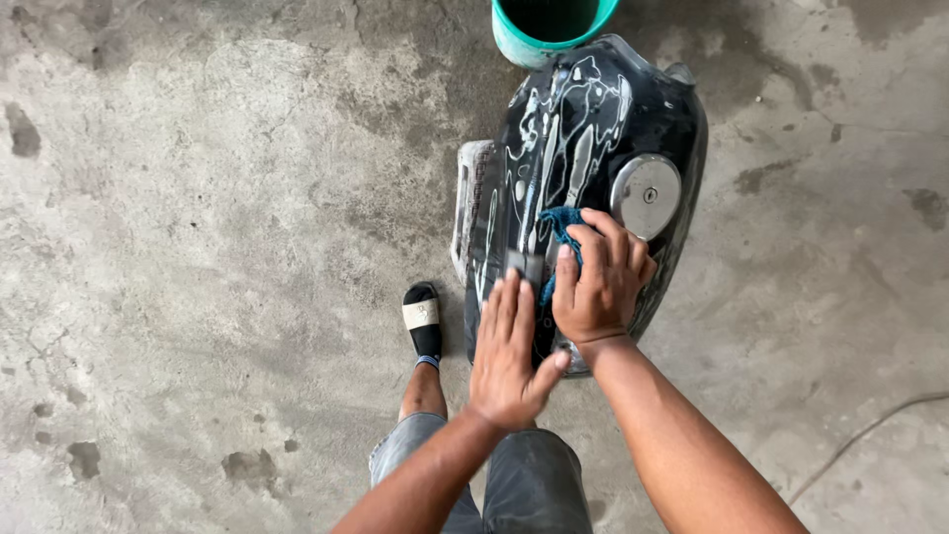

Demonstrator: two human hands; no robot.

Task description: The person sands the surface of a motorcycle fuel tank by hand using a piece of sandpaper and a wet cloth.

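The right hand (599,287) lay palm-down with its fingers spread and curled over a blue cloth (560,225), pinning the cloth against the top of a black motorcycle fuel tank (652,129); only a bunched corner of the cloth showed past the fingertips. The left hand (506,354) was flat and open, fingers straight and close together, holding nothing, its palm pressed on the tank's near end just beside the right hand, the thumb reaching toward the right wrist. Set that way, it looked to be steadying the tank while the other hand rubbed.

The tank sat on the concrete floor (198,247), long axis running away from the person, pale streaks over its upper face and a round silver filler cap (646,194) just beyond the right fingers. A grey pad (469,203) showed at the tank's left side. A teal bucket (539,30) stood at the tank's far end, near the top edge of the view. A sandalled foot (423,321) rested on the floor left of the tank, the knees in grey trousers below.
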